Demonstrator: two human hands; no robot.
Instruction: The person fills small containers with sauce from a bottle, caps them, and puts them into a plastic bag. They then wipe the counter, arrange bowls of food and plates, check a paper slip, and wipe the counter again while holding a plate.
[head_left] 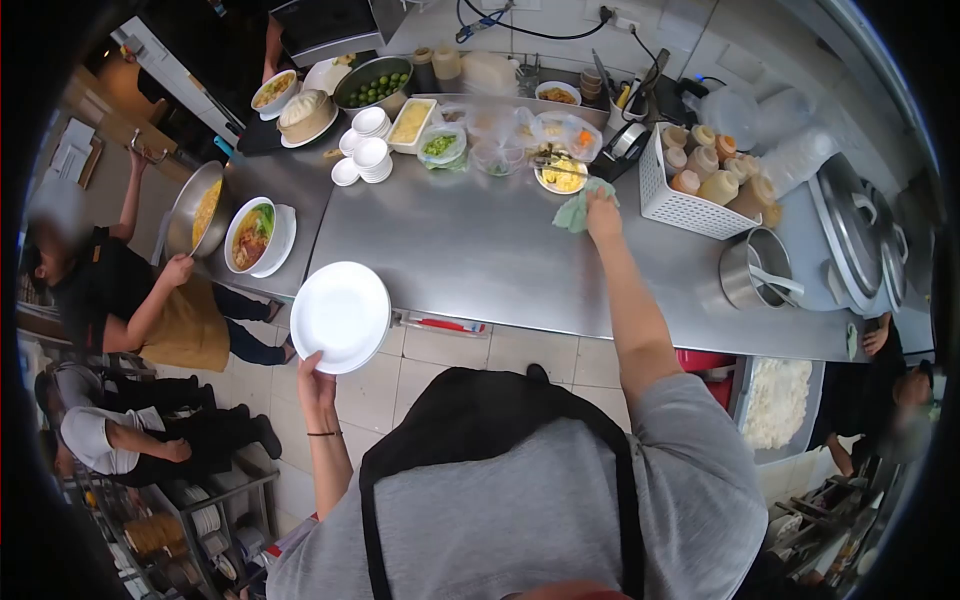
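My left hand [316,380] grips the lower edge of a round white plate [341,316], held out over the front edge of the steel counter [470,245]. Nothing lies on the plate. At the far side of the counter, my right hand [602,214] is closed on a pale green cloth [574,211] against the steel. Just behind the cloth sits a white bowl of yellow pieces [562,176]. Plastic-wrapped containers [498,155] and a tub of chopped greens [439,146] stand along the back, left of my right hand.
A white basket of sauce bottles [690,205] and a steel pot [742,280] stand on the right. Stacked small white dishes [371,158] and a noodle soup bowl [252,238] are on the left. A co-worker [120,290] there holds a metal bowl [196,212].
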